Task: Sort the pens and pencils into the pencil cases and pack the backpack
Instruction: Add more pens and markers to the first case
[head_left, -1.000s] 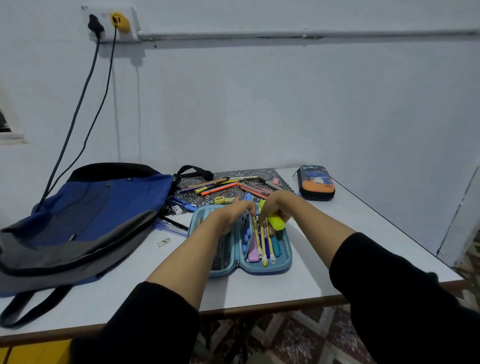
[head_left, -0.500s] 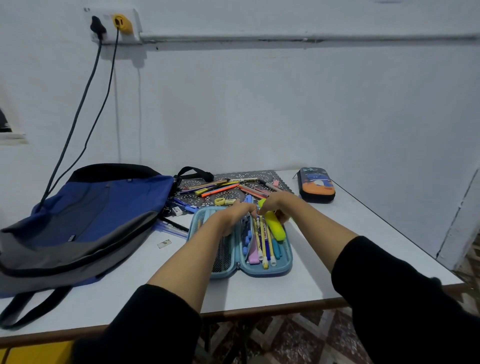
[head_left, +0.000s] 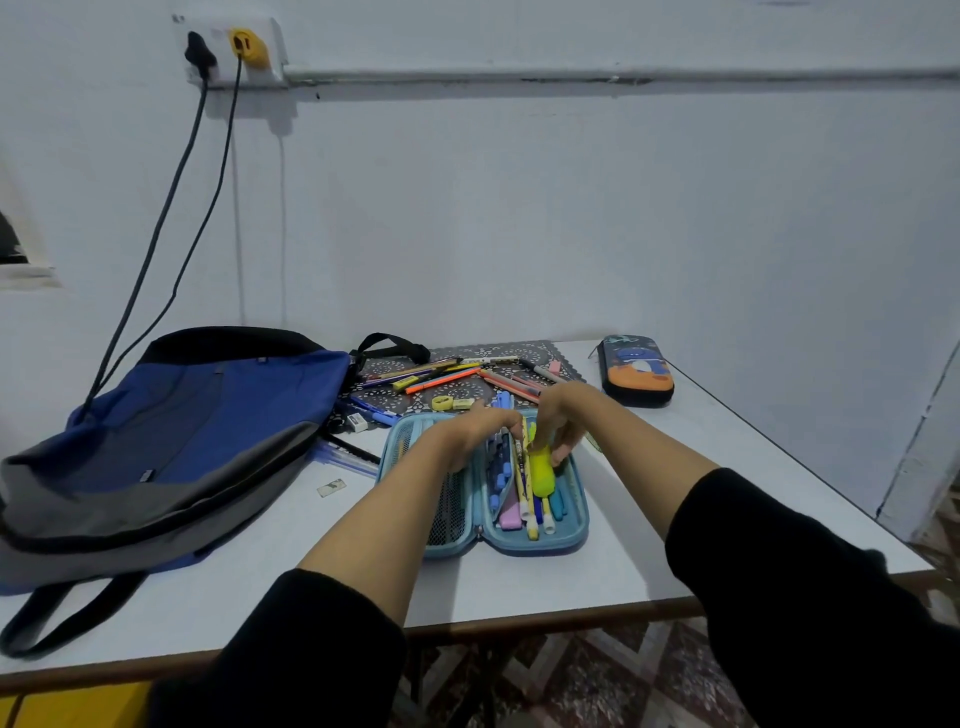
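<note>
An open light-blue pencil case (head_left: 566, 540) lies flat on the white table (head_left: 597, 582), its right half filled with several pens and pencils. A fat yellow highlighter (head_left: 541, 473) lies on top of them. My right hand (head_left: 563, 421) pinches the highlighter's far end. My left hand (head_left: 478, 431) rests curled over the case's middle, fingertips at the pens' tops; what it holds is hidden. Loose pens and pencils (head_left: 447, 376) lie on a patterned mat (head_left: 540, 353) behind the case. A shut dark case with orange print (head_left: 635, 370) stands at the back right. A blue and grey backpack (head_left: 171, 436) lies at the left.
Two cables hang from a wall socket (head_left: 234, 49) down behind the backpack. A small eraser (head_left: 357, 422) and a yellow sharpener (head_left: 442, 402) lie near the mat. A paper scrap (head_left: 331, 487) lies left of the open case. The table's front edge runs close to me.
The yellow highlighter has gone from held above the case's right edge to lying lengthwise on the pens inside. My left hand has stayed at the case's middle.
</note>
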